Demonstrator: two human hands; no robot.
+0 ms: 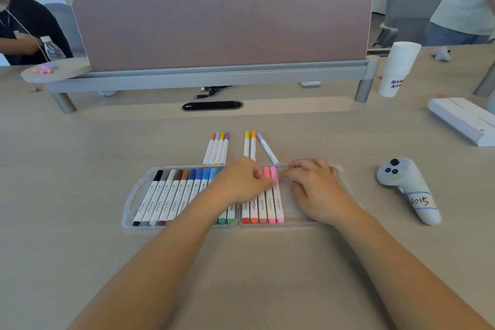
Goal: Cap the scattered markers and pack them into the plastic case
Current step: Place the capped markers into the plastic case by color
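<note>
A clear plastic case lies open on the desk with several capped markers in rows. My left hand rests over the middle of the case, its curled fingertips at the pink markers. My right hand lies over the case's right half, its fingertips touching the pink caps. Whether either hand pinches a marker is hidden. Behind the case lie several loose capped markers, a yellow and orange pair and a purple marker lying slantwise.
A wrapped controller lies to the right of the case. Further right are a white box and a stack of paper cups. A pink divider on a grey rail closes the back. People sit beyond.
</note>
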